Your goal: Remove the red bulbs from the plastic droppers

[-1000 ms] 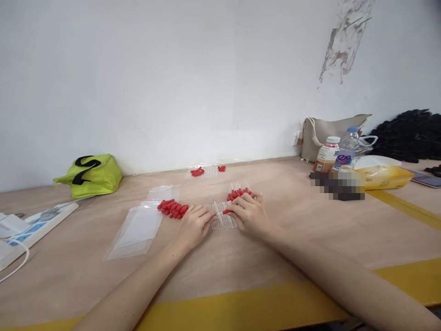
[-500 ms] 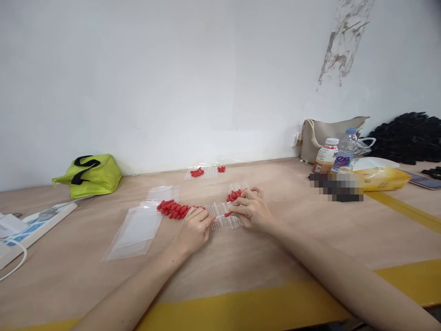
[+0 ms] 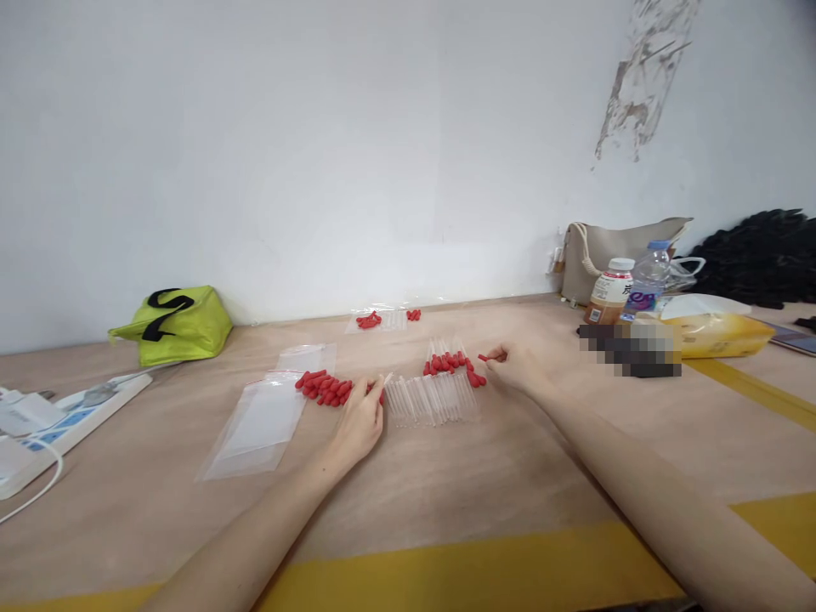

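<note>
My left hand (image 3: pixel 359 419) rests on the table with its fingers curled, pinching a thin clear tube at the left end of a row of clear tubes (image 3: pixel 432 399). A pile of loose red caps (image 3: pixel 325 387) lies just left of its fingertips. My right hand (image 3: pixel 518 366) is farther right and back, fingers closed on a red-capped tube (image 3: pixel 490 358). It sits beside a small group of capped tubes (image 3: pixel 451 364) lying behind the clear row.
Clear zip bags (image 3: pixel 260 415) lie left of the caps, another bag with red caps (image 3: pixel 376 320) near the wall. A green bag (image 3: pixel 175 323) and power strip (image 3: pixel 60 421) are at left. Two bottles (image 3: pixel 610 291), a beige bag (image 3: pixel 609 246) and yellow tissue pack (image 3: pixel 717 334) stand at right.
My right hand has drawn away from the left, moving right and back with a red-capped tube toward the capped group. My left hand shifted slightly left to the end of the clear row.
</note>
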`<act>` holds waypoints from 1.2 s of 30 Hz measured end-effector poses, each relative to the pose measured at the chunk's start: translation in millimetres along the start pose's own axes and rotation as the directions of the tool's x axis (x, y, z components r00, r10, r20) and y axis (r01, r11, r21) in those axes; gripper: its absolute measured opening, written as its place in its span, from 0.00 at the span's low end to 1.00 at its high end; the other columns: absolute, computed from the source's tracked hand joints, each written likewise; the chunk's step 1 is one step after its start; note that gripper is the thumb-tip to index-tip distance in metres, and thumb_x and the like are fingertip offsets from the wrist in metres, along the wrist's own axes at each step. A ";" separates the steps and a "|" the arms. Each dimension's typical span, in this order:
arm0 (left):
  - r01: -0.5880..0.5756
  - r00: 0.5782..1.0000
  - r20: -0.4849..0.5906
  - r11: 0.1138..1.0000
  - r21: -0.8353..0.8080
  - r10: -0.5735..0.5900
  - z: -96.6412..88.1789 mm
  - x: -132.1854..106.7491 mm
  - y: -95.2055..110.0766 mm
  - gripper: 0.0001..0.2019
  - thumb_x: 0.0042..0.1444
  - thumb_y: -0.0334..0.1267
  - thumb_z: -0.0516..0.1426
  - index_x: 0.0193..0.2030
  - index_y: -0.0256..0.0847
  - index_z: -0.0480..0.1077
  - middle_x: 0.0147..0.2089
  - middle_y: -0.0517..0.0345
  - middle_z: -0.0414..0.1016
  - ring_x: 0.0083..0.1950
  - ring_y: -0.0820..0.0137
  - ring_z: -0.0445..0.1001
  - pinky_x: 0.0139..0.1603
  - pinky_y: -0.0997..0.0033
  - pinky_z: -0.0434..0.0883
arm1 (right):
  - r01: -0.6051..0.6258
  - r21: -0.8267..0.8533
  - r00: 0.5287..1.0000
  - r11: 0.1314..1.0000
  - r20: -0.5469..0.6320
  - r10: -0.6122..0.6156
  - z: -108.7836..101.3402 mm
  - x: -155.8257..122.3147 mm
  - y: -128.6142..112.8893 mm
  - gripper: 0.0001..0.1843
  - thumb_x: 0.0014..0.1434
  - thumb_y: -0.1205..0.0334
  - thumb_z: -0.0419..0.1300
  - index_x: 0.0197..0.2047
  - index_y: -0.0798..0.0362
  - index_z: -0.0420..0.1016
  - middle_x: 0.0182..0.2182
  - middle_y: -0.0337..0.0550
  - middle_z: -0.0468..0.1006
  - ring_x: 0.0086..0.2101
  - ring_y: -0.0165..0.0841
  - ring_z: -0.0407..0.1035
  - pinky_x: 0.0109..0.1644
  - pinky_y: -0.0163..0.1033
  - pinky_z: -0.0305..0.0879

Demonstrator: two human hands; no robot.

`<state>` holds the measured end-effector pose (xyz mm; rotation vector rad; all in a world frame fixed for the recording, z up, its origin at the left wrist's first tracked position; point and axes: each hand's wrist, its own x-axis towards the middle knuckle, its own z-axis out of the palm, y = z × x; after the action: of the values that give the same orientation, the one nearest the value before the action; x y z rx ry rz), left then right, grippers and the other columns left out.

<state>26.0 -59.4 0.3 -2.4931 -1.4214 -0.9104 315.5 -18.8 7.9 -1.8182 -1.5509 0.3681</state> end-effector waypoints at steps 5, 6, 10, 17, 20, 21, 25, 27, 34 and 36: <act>0.023 0.999 -0.035 0.999 -0.027 -0.024 8.1 2.6 -3.8 0.19 0.51 0.23 0.46 0.49 0.36 0.67 0.36 0.54 0.64 0.36 0.71 0.67 0.38 0.71 0.67 | -0.072 -0.044 0.995 0.996 0.065 0.075 -3.3 4.2 6.3 0.08 0.43 0.58 0.60 0.23 0.55 0.72 0.24 0.43 0.75 0.26 0.30 0.67 0.24 0.30 0.56; 0.022 0.999 -0.050 1.000 -0.023 -0.023 9.4 3.2 -3.9 0.17 0.51 0.24 0.47 0.46 0.36 0.68 0.34 0.54 0.64 0.35 0.71 0.67 0.37 0.72 0.67 | -0.083 -0.046 0.993 0.995 0.085 0.087 -2.4 4.5 6.9 0.09 0.43 0.57 0.61 0.23 0.55 0.73 0.24 0.42 0.75 0.26 0.29 0.67 0.24 0.30 0.55; 0.005 0.997 -0.081 1.000 0.000 -0.005 12.3 3.0 -1.6 0.13 0.51 0.25 0.48 0.37 0.37 0.71 0.32 0.56 0.64 0.33 0.72 0.66 0.35 0.72 0.66 | -0.109 -0.051 0.983 0.993 0.146 0.115 2.0 5.0 8.3 0.11 0.42 0.54 0.61 0.23 0.54 0.74 0.22 0.41 0.75 0.25 0.29 0.68 0.23 0.30 0.56; -0.011 1.000 -0.021 0.997 -0.071 0.009 10.4 0.4 2.6 0.09 0.51 0.31 0.51 0.34 0.37 0.72 0.36 0.54 0.68 0.34 0.71 0.68 0.37 0.69 0.68 | -0.120 -0.080 0.974 0.990 0.182 0.133 1.7 3.9 8.9 0.15 0.41 0.49 0.61 0.24 0.54 0.76 0.23 0.42 0.75 0.24 0.30 0.68 0.23 0.31 0.55; -0.020 1.000 -0.009 0.995 -0.099 0.019 8.7 -0.4 3.9 0.09 0.51 0.35 0.53 0.36 0.36 0.72 0.39 0.52 0.68 0.37 0.69 0.69 0.41 0.67 0.68 | -0.103 -0.126 0.978 0.987 0.166 0.123 -0.1 0.9 6.2 0.16 0.41 0.47 0.60 0.23 0.53 0.76 0.22 0.42 0.75 0.23 0.30 0.68 0.23 0.31 0.54; -0.023 1.000 0.000 0.994 -0.106 0.023 7.6 -0.8 4.7 0.10 0.51 0.36 0.53 0.38 0.36 0.72 0.41 0.51 0.68 0.39 0.68 0.69 0.42 0.66 0.68 | -0.095 -0.141 0.980 0.985 0.162 0.118 -0.7 0.0 5.3 0.17 0.42 0.47 0.60 0.22 0.53 0.75 0.22 0.42 0.75 0.23 0.30 0.67 0.23 0.31 0.54; 0.007 0.999 0.054 0.990 -0.142 0.000 0.5 -3.1 9.0 0.21 0.52 0.45 0.54 0.49 0.35 0.66 0.46 0.49 0.67 0.41 0.67 0.69 0.42 0.66 0.69 | -0.097 -0.170 0.979 0.981 0.159 0.125 -3.4 -1.7 3.0 0.18 0.44 0.45 0.57 0.22 0.53 0.74 0.22 0.42 0.75 0.24 0.30 0.67 0.23 0.31 0.54; 0.018 0.997 0.083 0.987 -0.157 -0.005 -3.0 -4.2 10.7 0.25 0.50 0.49 0.55 0.52 0.36 0.64 0.47 0.49 0.66 0.41 0.67 0.69 0.41 0.67 0.70 | -0.110 -0.184 0.980 0.977 0.143 0.137 -4.9 -1.4 2.8 0.17 0.45 0.46 0.57 0.22 0.52 0.74 0.22 0.42 0.75 0.24 0.30 0.67 0.24 0.32 0.54; 0.042 0.995 0.098 0.976 -0.212 -0.021 -3.4 -6.4 8.3 0.27 0.45 0.51 0.58 0.50 0.38 0.65 0.45 0.51 0.67 0.33 0.71 0.69 0.33 0.69 0.71 | -0.099 -0.183 0.986 0.978 0.113 0.121 -4.4 1.5 5.8 0.16 0.47 0.49 0.56 0.22 0.51 0.75 0.22 0.42 0.75 0.25 0.31 0.67 0.25 0.32 0.54; 0.049 0.995 0.094 0.972 -0.228 -0.028 -1.5 -7.1 5.1 0.24 0.46 0.49 0.58 0.48 0.37 0.66 0.44 0.51 0.67 0.30 0.74 0.69 0.32 0.70 0.71 | -0.093 -0.171 0.987 0.981 0.114 0.113 -2.8 2.4 7.2 0.15 0.47 0.49 0.56 0.22 0.51 0.75 0.22 0.42 0.75 0.25 0.31 0.67 0.25 0.32 0.54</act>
<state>26.8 -68.1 -1.5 -2.7145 -1.4726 -1.0367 323.2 -17.7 5.6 -2.0436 -1.6152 0.4179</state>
